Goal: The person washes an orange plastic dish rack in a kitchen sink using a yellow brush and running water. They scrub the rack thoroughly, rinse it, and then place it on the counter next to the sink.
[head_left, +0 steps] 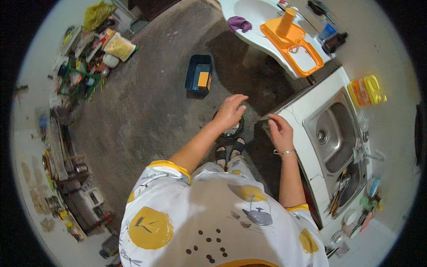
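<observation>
My left hand (230, 112) is held out over the floor, fingers stretched and thumb apart, with nothing in it. Below it is a round dark object (235, 130) with something pale inside, partly hidden by the hand, just ahead of my feet. My right hand (281, 132), with a bangle at the wrist, hangs by the corner of the white tiled counter (290, 111). Its fingers are loosely bent with the thumb apart, and I see nothing held. Farther ahead on the floor stands a dark blue rectangular bin (192, 82) with an orange-yellow patch at its near end.
At the far right, an orange plastic frame with an upright tube (281, 29) lies across a white washbasin (258, 38), beside a purple cloth (239, 24). A steel sink (329, 133) and yellow jug (365, 90) are on the right. Cluttered shelves (89, 66) line the left.
</observation>
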Demonstrator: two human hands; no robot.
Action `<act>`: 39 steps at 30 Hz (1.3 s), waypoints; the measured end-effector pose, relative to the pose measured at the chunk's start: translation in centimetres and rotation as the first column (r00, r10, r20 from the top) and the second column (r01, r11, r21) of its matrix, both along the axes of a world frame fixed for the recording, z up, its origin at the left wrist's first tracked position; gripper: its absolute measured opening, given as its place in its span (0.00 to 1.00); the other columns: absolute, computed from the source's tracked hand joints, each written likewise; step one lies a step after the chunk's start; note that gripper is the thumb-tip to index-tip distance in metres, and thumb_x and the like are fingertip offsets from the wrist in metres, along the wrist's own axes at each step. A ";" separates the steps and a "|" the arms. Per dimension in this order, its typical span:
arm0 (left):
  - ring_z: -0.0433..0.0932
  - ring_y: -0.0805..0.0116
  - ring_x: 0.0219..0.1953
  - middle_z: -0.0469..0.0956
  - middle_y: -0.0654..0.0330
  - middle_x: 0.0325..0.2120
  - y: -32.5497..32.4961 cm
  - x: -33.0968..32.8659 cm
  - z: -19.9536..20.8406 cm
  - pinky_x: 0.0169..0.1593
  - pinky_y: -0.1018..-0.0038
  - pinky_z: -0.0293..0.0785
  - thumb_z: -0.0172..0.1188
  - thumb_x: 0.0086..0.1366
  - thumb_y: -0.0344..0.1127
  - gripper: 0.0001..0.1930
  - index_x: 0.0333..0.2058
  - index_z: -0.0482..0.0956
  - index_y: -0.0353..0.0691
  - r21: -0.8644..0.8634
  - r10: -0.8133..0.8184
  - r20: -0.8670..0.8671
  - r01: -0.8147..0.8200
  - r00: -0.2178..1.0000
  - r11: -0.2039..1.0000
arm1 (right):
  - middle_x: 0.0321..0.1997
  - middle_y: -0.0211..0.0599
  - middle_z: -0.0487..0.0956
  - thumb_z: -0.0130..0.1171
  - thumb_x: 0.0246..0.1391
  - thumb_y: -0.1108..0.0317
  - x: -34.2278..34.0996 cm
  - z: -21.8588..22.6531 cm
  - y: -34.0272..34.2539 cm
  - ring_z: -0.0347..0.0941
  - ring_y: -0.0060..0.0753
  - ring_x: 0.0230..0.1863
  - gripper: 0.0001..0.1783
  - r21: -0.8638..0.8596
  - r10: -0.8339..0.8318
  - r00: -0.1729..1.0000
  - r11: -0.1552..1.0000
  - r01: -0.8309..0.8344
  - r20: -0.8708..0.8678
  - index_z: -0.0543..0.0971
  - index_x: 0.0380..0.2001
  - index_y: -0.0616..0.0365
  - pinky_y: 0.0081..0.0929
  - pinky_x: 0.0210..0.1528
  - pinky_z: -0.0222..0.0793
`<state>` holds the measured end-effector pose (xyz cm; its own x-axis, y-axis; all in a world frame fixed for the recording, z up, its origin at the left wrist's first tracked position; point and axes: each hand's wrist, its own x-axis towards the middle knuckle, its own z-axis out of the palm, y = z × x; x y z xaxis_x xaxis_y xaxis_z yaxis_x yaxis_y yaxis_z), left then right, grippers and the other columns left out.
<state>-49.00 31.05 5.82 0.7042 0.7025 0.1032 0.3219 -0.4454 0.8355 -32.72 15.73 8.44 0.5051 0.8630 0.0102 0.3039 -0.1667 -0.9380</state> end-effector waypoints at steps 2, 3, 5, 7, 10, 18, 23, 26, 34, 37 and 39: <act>0.66 0.51 0.53 0.70 0.50 0.49 2.2 -1.9 -1.1 0.55 0.64 0.63 0.53 0.60 0.33 0.18 0.49 0.70 0.37 -0.067 0.122 -0.001 -0.122 0.993 0.990 | 0.35 0.37 0.79 0.57 0.52 0.68 -0.9 -0.6 2.7 0.74 0.27 0.33 0.11 -0.082 0.087 0.996 0.993 -0.085 0.019 0.78 0.39 0.60 0.22 0.38 0.69; 0.67 0.52 0.53 0.70 0.51 0.49 2.8 -3.0 -1.2 0.54 0.65 0.64 0.53 0.60 0.33 0.18 0.49 0.71 0.38 -0.125 0.179 -0.021 -0.180 0.984 0.976 | 0.35 0.39 0.78 0.57 0.52 0.68 -1.8 -0.6 4.0 0.74 0.28 0.33 0.11 -0.110 0.122 0.993 0.987 -0.121 0.000 0.77 0.39 0.60 0.23 0.37 0.69; 0.71 0.62 0.49 0.72 0.55 0.47 4.8 -5.1 -1.6 0.49 0.68 0.68 0.54 0.61 0.32 0.17 0.50 0.71 0.39 -0.225 0.279 -0.055 -0.284 0.959 0.932 | 0.34 0.38 0.78 0.57 0.52 0.67 -3.1 -2.2 7.2 0.73 0.27 0.32 0.12 -0.060 0.157 0.987 0.985 -0.159 -0.042 0.77 0.39 0.60 0.22 0.36 0.69; 0.72 0.64 0.47 0.73 0.55 0.46 7.0 -7.2 -4.4 0.48 0.70 0.69 0.54 0.61 0.31 0.17 0.49 0.72 0.39 -0.223 0.341 -0.041 -0.342 0.939 0.913 | 0.34 0.33 0.78 0.56 0.53 0.68 -4.9 -3.3 10.0 0.72 0.22 0.32 0.11 -0.061 0.187 0.974 0.979 -0.196 -0.125 0.77 0.40 0.60 0.20 0.36 0.68; 0.74 0.66 0.44 0.75 0.55 0.43 10.1 -9.1 -7.4 0.47 0.73 0.69 0.54 0.60 0.31 0.16 0.48 0.73 0.38 -0.331 0.456 -0.037 -0.442 0.889 0.834 | 0.35 0.25 0.77 0.54 0.55 0.70 -6.9 -4.7 13.7 0.70 0.16 0.35 0.11 -0.131 0.224 0.949 0.958 -0.257 -0.221 0.77 0.41 0.61 0.18 0.38 0.67; 0.73 0.69 0.45 0.75 0.57 0.42 18.3 -14.2 -25.5 0.49 0.74 0.68 0.53 0.63 0.33 0.16 0.48 0.71 0.33 -0.681 0.536 -0.076 -0.436 0.841 0.588 | 0.40 0.34 0.78 0.52 0.57 0.70 -10.7 -15.4 24.1 0.73 0.23 0.41 0.13 -0.245 0.121 0.966 0.953 -0.178 -0.229 0.76 0.44 0.61 0.21 0.44 0.68; 0.70 0.78 0.33 0.73 0.68 0.35 25.1 -15.8 -35.1 0.36 0.80 0.67 0.53 0.63 0.39 0.15 0.47 0.73 0.41 -0.728 0.638 -0.135 -0.512 0.758 0.455 | 0.46 0.31 0.76 0.48 0.59 0.70 -13.6 -28.3 28.8 0.73 0.23 0.41 0.15 -0.267 -0.010 0.941 0.960 -0.086 -0.338 0.73 0.49 0.57 0.21 0.43 0.69; 0.70 0.76 0.35 0.74 0.67 0.33 27.7 -18.9 -45.7 0.39 0.77 0.67 0.55 0.62 0.38 0.14 0.45 0.73 0.42 -0.691 0.664 -0.157 -0.562 0.731 0.454 | 0.45 0.36 0.78 0.51 0.57 0.71 -14.3 -34.5 32.6 0.73 0.26 0.45 0.14 -0.334 -0.047 0.928 0.939 -0.085 -0.369 0.75 0.47 0.60 0.22 0.50 0.66; 0.75 0.60 0.40 0.74 0.50 0.41 31.2 -20.9 -59.4 0.42 0.69 0.72 0.64 0.54 0.44 0.31 0.52 0.66 0.29 -0.670 0.592 -0.553 -0.736 0.586 0.102 | 0.46 0.32 0.76 0.53 0.56 0.71 -15.8 -55.1 40.1 0.72 0.22 0.42 0.16 -0.484 -0.093 0.920 0.868 -0.113 -0.382 0.74 0.48 0.58 0.20 0.43 0.68; 0.75 0.55 0.41 0.71 0.47 0.44 33.3 -19.1 -61.8 0.41 0.64 0.74 0.61 0.56 0.44 0.33 0.54 0.61 0.29 -0.768 0.580 -0.594 -0.607 0.557 -0.205 | 0.41 0.35 0.78 0.53 0.54 0.71 -16.0 -61.8 40.6 0.73 0.26 0.40 0.17 -0.420 -0.019 0.950 0.899 -0.120 -0.311 0.73 0.49 0.60 0.22 0.45 0.69; 0.74 0.52 0.42 0.69 0.45 0.45 33.8 -18.0 -63.1 0.42 0.61 0.76 0.58 0.59 0.42 0.30 0.54 0.60 0.29 -0.808 0.615 -0.577 -0.486 0.537 -0.334 | 0.41 0.35 0.78 0.54 0.54 0.72 -16.6 -61.8 40.4 0.73 0.26 0.40 0.18 -0.421 -0.022 0.934 0.896 -0.140 -0.357 0.73 0.49 0.60 0.23 0.45 0.68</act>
